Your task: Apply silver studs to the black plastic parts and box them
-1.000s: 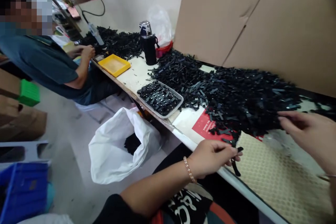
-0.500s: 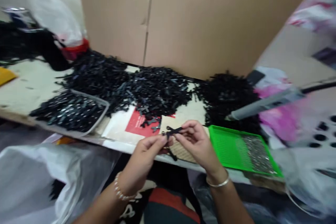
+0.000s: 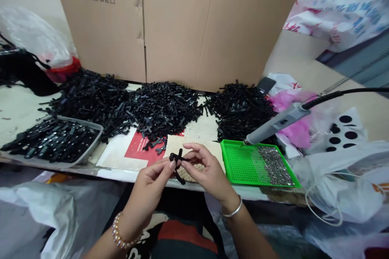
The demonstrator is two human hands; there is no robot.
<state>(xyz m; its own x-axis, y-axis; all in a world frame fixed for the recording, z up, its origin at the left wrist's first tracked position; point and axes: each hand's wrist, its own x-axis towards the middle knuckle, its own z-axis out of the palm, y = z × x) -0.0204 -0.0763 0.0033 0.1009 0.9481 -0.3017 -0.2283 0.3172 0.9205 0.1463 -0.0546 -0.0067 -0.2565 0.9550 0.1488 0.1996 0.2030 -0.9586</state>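
Tall brown cardboard cartons (image 3: 179, 24) wall off the far edge of a white tabletop (image 3: 18, 109), and along that edge lie three loose heaps of black strap pieces (image 3: 164, 109), far more than the clear plastic tray (image 3: 100, 129) near the left edge holds in its packed batch of studded black pieces (image 3: 51, 139). At the near edge, over a beige dimpled mat (image 3: 197, 147), the left hand (image 3: 152, 182) has its fingers (image 3: 172, 164) pressed together, pinching a black cross-shaped strap piece (image 3: 178, 166); the right hand (image 3: 206, 168) curls its fingers (image 3: 194, 148) in beside it, though whether they grip is hard to make out. To the right, silver studs (image 3: 275, 166) cover part of a bright green perforated tray (image 3: 240, 170), a grey corded wand (image 3: 279, 121) resting its tip at the rim. Fingers hide whether the held piece carries studs
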